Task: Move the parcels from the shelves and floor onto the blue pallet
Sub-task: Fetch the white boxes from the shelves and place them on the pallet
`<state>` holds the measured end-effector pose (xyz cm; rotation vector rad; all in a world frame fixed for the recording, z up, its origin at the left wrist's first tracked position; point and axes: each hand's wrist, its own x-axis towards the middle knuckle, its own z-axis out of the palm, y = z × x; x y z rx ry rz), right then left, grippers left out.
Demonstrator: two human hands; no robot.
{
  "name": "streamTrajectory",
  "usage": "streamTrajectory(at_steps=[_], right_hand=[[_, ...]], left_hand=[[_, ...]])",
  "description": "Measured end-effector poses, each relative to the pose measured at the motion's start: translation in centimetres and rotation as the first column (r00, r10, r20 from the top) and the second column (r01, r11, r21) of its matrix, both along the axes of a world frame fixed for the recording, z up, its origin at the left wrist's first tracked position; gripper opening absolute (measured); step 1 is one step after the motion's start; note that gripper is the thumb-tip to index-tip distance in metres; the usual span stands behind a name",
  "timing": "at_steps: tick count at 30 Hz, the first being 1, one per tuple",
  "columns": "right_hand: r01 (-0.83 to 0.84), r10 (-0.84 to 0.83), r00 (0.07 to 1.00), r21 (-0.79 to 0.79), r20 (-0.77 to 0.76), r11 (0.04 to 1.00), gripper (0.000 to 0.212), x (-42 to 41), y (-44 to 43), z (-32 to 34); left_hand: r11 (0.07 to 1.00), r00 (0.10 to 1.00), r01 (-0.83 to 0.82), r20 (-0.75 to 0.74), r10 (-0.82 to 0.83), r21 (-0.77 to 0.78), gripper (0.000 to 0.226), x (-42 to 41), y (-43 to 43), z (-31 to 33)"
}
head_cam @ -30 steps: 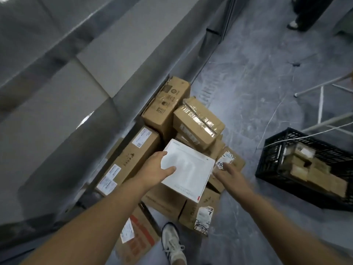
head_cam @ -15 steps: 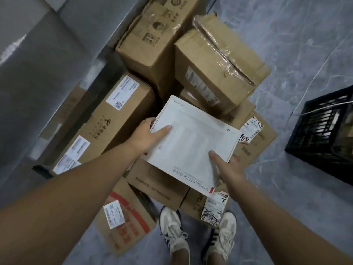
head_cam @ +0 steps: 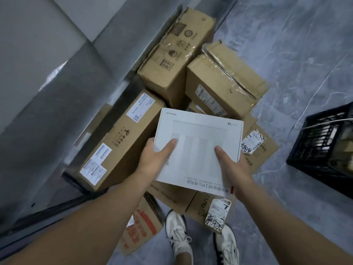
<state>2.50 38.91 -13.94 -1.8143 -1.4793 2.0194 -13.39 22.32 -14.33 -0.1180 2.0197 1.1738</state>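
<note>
A flat white box [head_cam: 198, 142] is held level above a heap of brown cardboard parcels on the floor. My left hand [head_cam: 154, 159] grips its left edge with the thumb on top. My right hand [head_cam: 233, 165] grips its near right corner, thumb also on top. Under and around it lie a long parcel with white labels [head_cam: 118, 144], a tall parcel with printed marks [head_cam: 175, 54], a taped parcel [head_cam: 225, 81] and low parcels with scribbled labels [head_cam: 256, 148]. The blue pallet is not in view.
A grey shelf unit [head_cam: 47, 83] runs along the left. A black plastic crate [head_cam: 324, 150] with small boxes stands at the right on the grey marble floor [head_cam: 296, 54]. My two white sneakers [head_cam: 179, 240] stand just before the heap, beside a red-printed carton [head_cam: 139, 230].
Both hands closed on the white box and lifted it off the heap toward me. The view dropped closer over the parcels, and the box now sits squarer between my hands.
</note>
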Motion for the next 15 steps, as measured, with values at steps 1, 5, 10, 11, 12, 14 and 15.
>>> streamTrajectory(at_steps=[1, 5, 10, 11, 12, 14, 15], right_hand=[[-0.018, 0.018, 1.000, 0.010, -0.017, 1.000, 0.053, -0.3, 0.1, 1.2], [-0.089, 0.090, 0.994, 0.021, -0.064, 0.996, 0.050, -1.1, -0.2, 7.1], [-0.273, 0.278, 0.953, 0.056, -0.122, 0.960, 0.050, -0.2, 1.0, 17.0], [-0.301, 0.308, 0.940, 0.066, -0.147, 0.951, 0.048, 0.2, 1.3, 19.3], [-0.331, 0.342, 0.923, 0.089, -0.175, 0.939, 0.045, 0.7, 1.6, 21.8], [-0.379, 0.406, 0.890, 0.156, -0.208, 0.912, 0.038, 1.8, 2.1, 26.7], [-0.401, 0.435, 0.875, 0.185, -0.212, 0.897, 0.040, 2.2, 2.3, 29.1]], left_hand=[[0.999, 0.999, -0.043, 0.004, 0.043, 0.017, 0.061, 0.0, -0.4, 1.5], [0.990, 0.991, -0.130, -0.013, 0.131, 0.055, 0.053, 0.7, -1.8, 8.0], [0.949, 0.950, -0.310, -0.011, 0.311, 0.052, 0.043, 2.9, -4.1, 18.8], [0.935, 0.937, -0.348, -0.013, 0.350, 0.071, 0.044, 3.9, -4.5, 21.1], [0.923, 0.926, -0.373, -0.023, 0.377, 0.096, 0.044, 5.0, -4.7, 23.4], [0.905, 0.908, -0.402, -0.065, 0.414, 0.142, 0.043, 7.6, -5.0, 28.1], [0.893, 0.898, -0.415, -0.080, 0.433, 0.176, 0.042, 8.9, -5.0, 30.5]])
